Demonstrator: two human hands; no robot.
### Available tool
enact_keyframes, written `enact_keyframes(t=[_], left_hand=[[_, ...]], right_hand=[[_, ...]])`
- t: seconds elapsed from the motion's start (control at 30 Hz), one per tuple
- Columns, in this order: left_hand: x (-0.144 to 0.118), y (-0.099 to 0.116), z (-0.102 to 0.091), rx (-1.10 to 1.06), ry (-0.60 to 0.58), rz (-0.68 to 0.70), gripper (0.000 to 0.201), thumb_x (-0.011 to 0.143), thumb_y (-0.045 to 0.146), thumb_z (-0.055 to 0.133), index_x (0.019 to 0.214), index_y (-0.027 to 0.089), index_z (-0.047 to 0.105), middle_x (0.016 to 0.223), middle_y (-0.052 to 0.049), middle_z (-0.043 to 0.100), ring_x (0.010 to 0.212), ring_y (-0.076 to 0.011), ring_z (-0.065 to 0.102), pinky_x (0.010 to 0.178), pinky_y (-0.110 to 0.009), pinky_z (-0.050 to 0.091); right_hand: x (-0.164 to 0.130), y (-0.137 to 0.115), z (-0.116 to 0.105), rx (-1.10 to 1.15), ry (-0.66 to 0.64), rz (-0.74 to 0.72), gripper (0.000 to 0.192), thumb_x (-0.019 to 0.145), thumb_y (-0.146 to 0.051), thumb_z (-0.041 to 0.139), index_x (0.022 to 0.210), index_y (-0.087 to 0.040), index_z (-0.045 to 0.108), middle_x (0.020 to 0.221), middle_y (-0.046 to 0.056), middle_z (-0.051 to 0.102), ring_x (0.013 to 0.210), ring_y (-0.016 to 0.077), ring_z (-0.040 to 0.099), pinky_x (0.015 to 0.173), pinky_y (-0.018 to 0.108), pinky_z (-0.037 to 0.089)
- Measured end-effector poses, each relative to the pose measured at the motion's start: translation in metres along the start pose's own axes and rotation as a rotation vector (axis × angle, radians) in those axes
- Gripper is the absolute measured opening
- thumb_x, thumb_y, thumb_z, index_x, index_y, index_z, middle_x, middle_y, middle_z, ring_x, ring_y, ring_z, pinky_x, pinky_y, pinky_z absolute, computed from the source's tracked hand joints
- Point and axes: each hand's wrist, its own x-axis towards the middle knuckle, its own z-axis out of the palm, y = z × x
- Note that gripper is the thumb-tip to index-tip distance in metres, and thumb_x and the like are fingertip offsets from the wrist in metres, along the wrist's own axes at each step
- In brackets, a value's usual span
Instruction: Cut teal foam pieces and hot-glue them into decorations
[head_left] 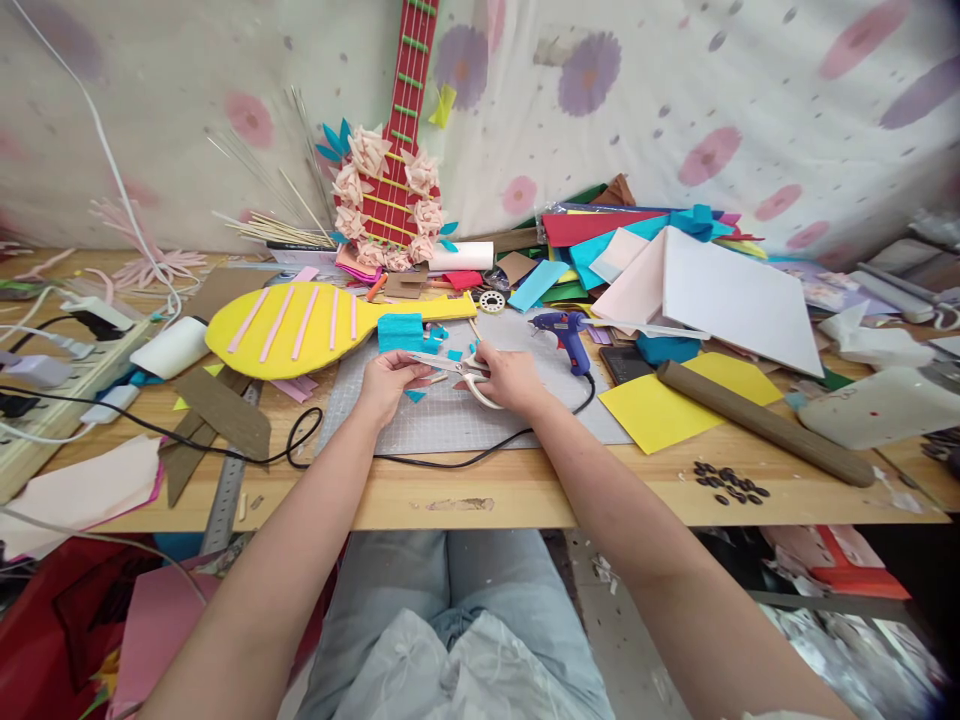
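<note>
Over the grey mat (442, 428), our right hand (516, 380) grips the scissors (491, 402) by their loops, so the blades point at our left hand (390, 388), whose fingers curl inward; what they pinch, we cannot tell. Bare mat opens toward us, the black cable (450, 466) bounding its near edge.

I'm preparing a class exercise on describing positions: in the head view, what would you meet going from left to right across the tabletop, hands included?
Power strip → metal ruler → left hand → scissors → right hand → blue glue gun → brown roll.
</note>
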Motion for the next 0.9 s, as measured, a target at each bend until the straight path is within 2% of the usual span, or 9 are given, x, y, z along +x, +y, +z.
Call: enact_keyframes(t=[0.5,0.9], left_hand=[[-0.0013,0.0019,0.0026,-0.027,0.036,-0.026,0.037,0.034,0.023,0.083,0.060,0.012,0.058,0.060,-0.002,0.066,0.061,-0.0199,0.066,0.050,-0.026,0.051],[0.0002,0.0016,-0.0005,-0.040,0.029,-0.018,0.032,0.041,0.020,0.081,0.062,0.013,0.058,0.063,-0.002,0.066,0.063,-0.0190,0.067,0.052,-0.025,0.051]], right_hand=[[-0.0005,0.0054,-0.0072,-0.029,-0.001,-0.016,0.037,0.077,-0.055,0.048,0.089,-0.021,0.053,0.079,0.003,0.068,0.068,0.0185,0.060,0.054,0.026,0.020],[-0.0010,0.0046,-0.0092,-0.074,0.012,-0.002,0.034,0.078,-0.053,0.047,0.090,-0.022,0.055,0.080,0.004,0.069,0.071,0.0200,0.061,0.054,0.026,0.021]])
